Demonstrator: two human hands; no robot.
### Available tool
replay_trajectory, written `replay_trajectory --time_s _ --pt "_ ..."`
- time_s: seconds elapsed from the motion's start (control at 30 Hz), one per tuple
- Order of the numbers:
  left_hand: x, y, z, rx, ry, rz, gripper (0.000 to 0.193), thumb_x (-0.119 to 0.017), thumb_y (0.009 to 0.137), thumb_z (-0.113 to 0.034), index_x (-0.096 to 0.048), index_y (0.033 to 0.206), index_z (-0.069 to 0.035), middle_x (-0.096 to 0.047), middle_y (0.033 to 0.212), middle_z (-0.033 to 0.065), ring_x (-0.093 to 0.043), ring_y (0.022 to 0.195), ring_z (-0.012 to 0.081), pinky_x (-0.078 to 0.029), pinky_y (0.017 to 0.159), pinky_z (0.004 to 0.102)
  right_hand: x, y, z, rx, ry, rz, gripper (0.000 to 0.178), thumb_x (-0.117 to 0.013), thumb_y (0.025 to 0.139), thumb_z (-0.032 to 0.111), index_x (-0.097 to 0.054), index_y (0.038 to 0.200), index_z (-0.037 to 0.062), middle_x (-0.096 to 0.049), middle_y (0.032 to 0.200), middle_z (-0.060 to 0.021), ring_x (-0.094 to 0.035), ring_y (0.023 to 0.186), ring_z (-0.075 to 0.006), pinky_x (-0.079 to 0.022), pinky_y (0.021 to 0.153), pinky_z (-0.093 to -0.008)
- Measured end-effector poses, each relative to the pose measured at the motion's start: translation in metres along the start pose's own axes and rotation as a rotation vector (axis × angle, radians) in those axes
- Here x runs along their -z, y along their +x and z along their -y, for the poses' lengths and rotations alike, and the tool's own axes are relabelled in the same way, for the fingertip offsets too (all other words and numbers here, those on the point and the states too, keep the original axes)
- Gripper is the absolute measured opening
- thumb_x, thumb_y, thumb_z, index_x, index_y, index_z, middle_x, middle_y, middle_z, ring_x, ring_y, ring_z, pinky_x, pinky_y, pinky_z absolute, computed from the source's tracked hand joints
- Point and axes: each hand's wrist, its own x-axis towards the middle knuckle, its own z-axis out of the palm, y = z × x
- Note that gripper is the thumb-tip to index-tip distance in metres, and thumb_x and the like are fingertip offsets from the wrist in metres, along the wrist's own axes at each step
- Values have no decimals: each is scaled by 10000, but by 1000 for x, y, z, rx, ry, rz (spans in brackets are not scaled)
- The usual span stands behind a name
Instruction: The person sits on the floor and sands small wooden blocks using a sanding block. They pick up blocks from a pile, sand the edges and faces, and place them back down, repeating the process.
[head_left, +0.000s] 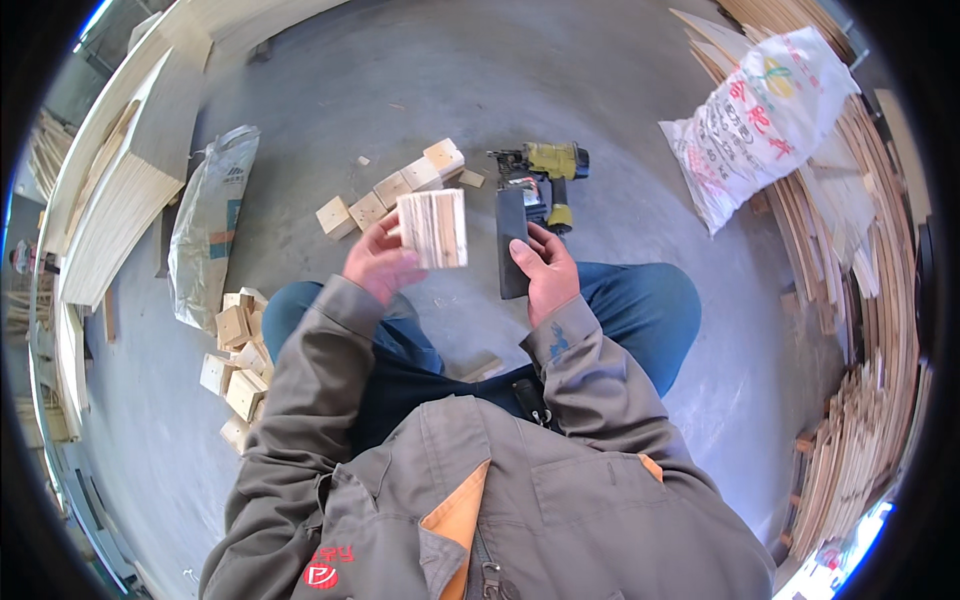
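Note:
My left hand point(380, 258) is closed on a wooden block point(434, 228) with layered, striped grain, raised in front of me. My right hand point(546, 270) grips a dark flat strip point(511, 245), thumb on its near face and fingers behind, its long side upright in view. The block and the strip are apart. Just beyond the strip, a yellow-green and black nail gun point(552, 160) lies on the floor, partly covered by the strip. A row of wooden blocks point(391, 189) lies on the floor past my left hand.
More wooden blocks point(243, 392) are heaped beside my left knee. A white sack point(208, 235) stands behind them, near stacked panels point(130, 190). At right, a printed white bag point(757, 125) rests on piled wooden boards point(880, 300). A small wood scrap point(471, 178) lies near the nail gun.

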Motion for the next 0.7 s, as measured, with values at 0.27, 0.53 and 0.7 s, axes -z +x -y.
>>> replay_trajectory --time_s 0.27,0.53,0.7 --pt "-27 -1 78 81 7 -46 949 -672 685 122 -343 1561 -39 -506 1473 161 -563 1297 343 -527 1037 527 17 -4 -3 -54 30 -18 461 -683 977 108 -535 1382 -54 -655 1259 -128 -630 1113 -170 -506 993 -320" --pt "-12 6 86 97 -357 -110 590 -660 978 -106 -420 1509 -17 -544 1433 161 -573 1291 321 -519 1057 485 6 2 1 -158 175 -2 404 -641 1002 117 -557 1366 -35 -657 1234 -109 -618 1113 -179 -486 1020 -334" --pt "3 21 100 151 -370 -164 471 -575 1014 -41 -467 1472 -25 -582 1394 152 -623 1240 324 -542 1028 539 4 6 -9 -118 89 50 432 -630 1000 99 -538 1402 -28 -641 1269 -111 -613 1136 -177 -492 1023 -341"
